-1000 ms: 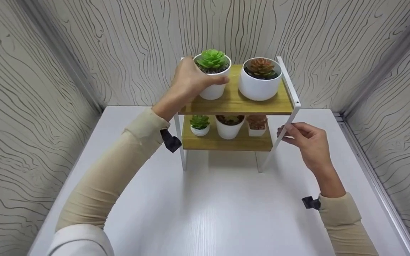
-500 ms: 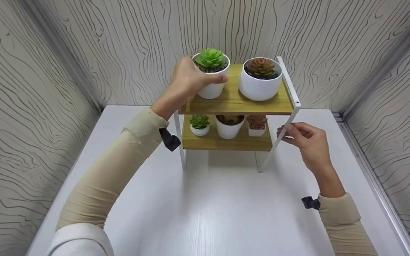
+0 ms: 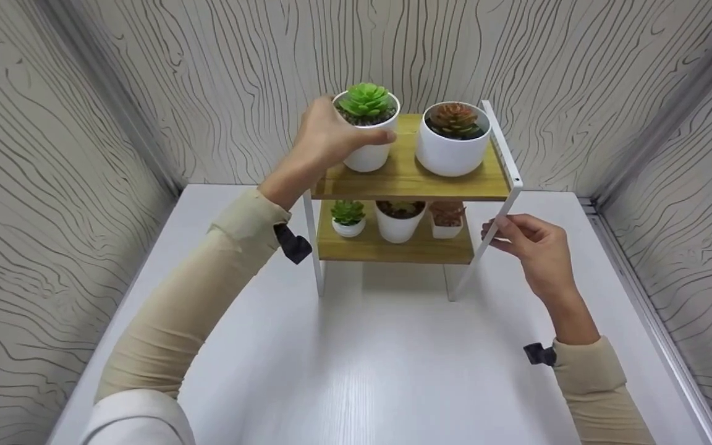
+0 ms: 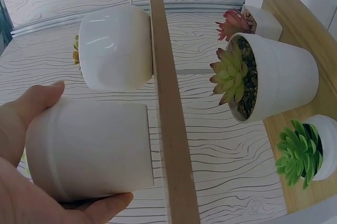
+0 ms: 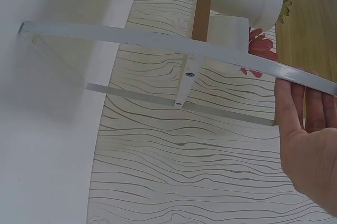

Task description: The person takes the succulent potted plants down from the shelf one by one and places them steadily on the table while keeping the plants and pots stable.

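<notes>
Two-tier stand (image 3: 500, 141) with potted plants on a white table (image 3: 356, 364).
The stand's white legs rest directly on the table. On its wooden upper board (image 3: 405, 180), a wide pot (image 3: 453, 153) with a reddish plant stands upright towards the right; at the left is a green-plant pot (image 3: 369, 158), whether touching the board is hard to tell. On the lower board (image 3: 393, 253), left to right, stand a small round pot (image 3: 348, 229), a tapered pot (image 3: 400, 228) and a squarish pot (image 3: 447, 231), all upright.
</notes>
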`<state>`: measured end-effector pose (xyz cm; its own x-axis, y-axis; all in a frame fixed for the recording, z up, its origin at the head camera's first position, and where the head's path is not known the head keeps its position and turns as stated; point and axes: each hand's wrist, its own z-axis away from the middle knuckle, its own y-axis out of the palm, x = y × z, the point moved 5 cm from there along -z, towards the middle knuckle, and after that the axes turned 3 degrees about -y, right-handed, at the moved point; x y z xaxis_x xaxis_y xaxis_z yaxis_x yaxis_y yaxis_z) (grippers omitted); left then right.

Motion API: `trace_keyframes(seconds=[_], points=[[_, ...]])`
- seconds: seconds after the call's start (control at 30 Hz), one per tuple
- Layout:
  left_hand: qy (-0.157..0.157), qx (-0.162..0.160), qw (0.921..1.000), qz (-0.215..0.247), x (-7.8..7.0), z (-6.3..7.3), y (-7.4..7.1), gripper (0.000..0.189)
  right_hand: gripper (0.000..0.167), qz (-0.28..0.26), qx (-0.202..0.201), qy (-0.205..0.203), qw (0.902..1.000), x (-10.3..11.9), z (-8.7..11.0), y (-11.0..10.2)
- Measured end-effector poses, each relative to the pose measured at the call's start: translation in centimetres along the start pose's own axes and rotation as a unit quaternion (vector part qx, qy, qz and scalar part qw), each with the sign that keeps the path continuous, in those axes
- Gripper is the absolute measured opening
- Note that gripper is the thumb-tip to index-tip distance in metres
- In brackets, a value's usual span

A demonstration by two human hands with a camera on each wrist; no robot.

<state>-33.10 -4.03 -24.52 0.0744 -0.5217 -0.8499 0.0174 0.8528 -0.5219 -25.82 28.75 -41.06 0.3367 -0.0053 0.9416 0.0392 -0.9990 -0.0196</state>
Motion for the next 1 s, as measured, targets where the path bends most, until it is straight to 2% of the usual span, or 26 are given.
trace_keyframes(seconds=[0.17, 0.4, 0.6, 1.0], points=[[0.023, 0.006, 0.9995, 0.019, -0.1, 0.3, -0.1, 0.091, 0.032, -0.012, 0.004, -0.001, 0.9999, -0.1, 0.0, 0.1], [0.025, 0.016, 0.9992, 0.027, -0.4, 0.9, 0.0, 0.091, 0.032, -0.001, 0.003, 0.003, 1.0, -0.2, 0.0, 0.1], [0.038, 0.02, 0.9985, 0.035, -0.5, 1.4, -0.2, 0.084, 0.034, 0.008, 0.001, 0.007, 0.9999, -0.2, -0.1, 0.1], [0.06, 0.029, 0.9971, 0.037, -0.6, 2.6, -0.3, 0.088, 0.034, 0.001, -0.003, 0.006, 1.0, -0.2, -0.1, -0.1]])
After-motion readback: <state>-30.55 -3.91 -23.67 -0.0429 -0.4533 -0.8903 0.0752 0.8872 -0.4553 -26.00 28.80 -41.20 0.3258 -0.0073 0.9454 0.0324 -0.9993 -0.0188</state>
